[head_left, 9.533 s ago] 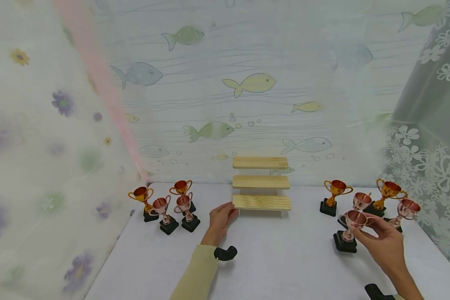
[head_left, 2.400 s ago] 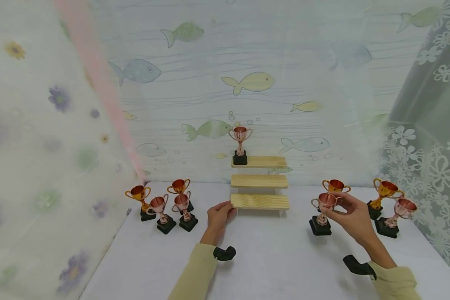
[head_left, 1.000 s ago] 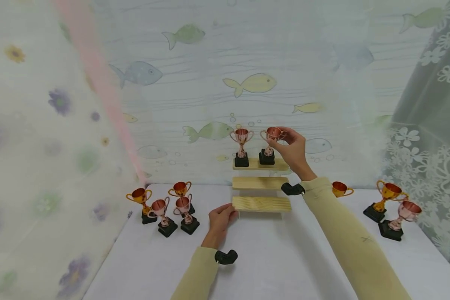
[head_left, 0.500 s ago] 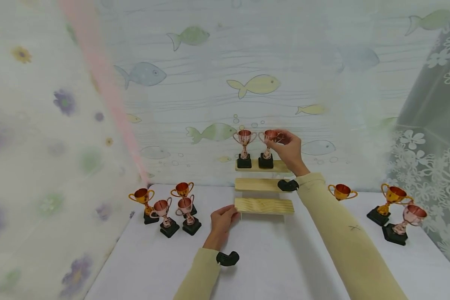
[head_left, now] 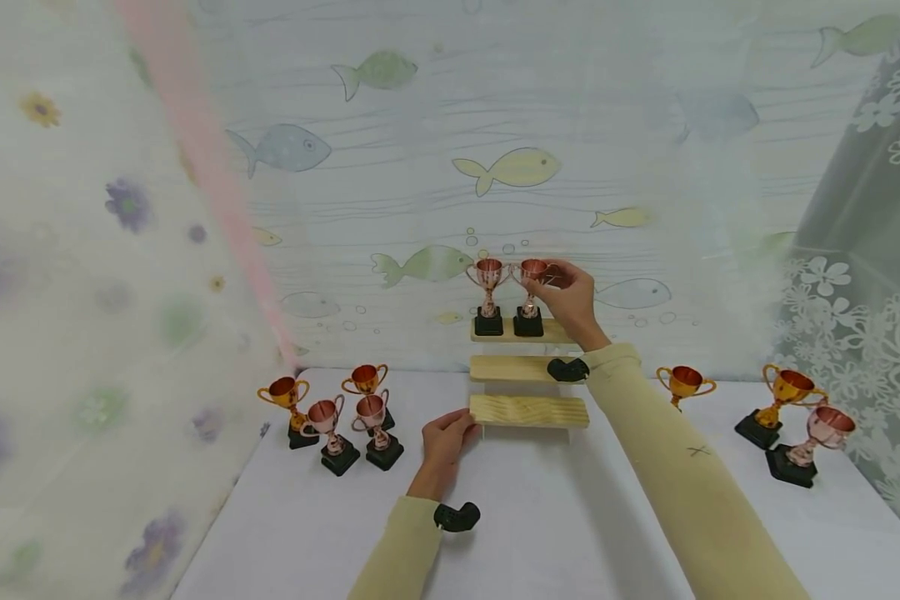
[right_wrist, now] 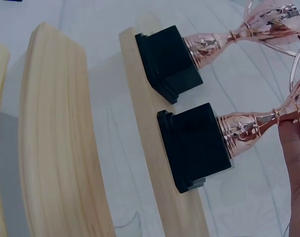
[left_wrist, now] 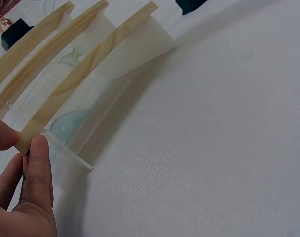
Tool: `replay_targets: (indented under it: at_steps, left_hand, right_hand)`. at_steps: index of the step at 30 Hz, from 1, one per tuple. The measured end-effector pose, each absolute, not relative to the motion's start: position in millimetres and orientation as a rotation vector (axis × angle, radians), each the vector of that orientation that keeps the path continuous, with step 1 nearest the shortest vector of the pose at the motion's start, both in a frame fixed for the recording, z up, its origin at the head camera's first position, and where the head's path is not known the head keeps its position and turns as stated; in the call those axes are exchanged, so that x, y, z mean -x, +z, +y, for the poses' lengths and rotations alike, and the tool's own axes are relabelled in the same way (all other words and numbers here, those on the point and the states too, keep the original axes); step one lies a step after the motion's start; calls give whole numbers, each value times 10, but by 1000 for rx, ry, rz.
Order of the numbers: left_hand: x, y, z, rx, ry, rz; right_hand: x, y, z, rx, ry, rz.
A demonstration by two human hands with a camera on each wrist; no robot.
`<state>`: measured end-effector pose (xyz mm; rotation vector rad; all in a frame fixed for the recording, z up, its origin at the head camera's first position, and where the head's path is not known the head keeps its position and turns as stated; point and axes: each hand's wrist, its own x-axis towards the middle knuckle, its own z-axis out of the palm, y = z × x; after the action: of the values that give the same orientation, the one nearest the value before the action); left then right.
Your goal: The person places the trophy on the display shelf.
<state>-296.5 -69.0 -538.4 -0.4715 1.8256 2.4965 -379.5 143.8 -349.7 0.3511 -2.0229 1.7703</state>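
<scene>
At twelve o'clock, atop the three-tier stand (head_left: 504, 367), your right hand (head_left: 572, 302) pinches a glossy pink trophy (head_left: 529, 309), black-based, upright beside a matching pink trophy (head_left: 489, 297). Your left hand (head_left: 444, 442) pinches the lowest tier (head_left: 528, 410) by its nine-o'clock end. Two gold trophies (head_left: 283, 392) and two pink trophies (head_left: 323, 419) stand at eleven; two other golds (head_left: 789, 387) and a lone pink (head_left: 827, 429) at two.

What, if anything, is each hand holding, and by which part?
The right hand holds the right-hand copper trophy on the top shelf, by its cup; the left hand pinches the lowest shelf by its left end.
</scene>
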Motion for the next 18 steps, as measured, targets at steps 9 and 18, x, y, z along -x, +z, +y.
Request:
replay_targets:
  at_steps: [9, 18]
  left_hand:
    - [2942, -5366, -677, 477, 2488, 1846]
    - [2925, -5343, -681, 467, 2499, 1845]
  right_hand:
    - [3792, -3544, 1439, -340, 1782, -2009]
    - [3802, -3561, 1460, -344, 1809, -2036]
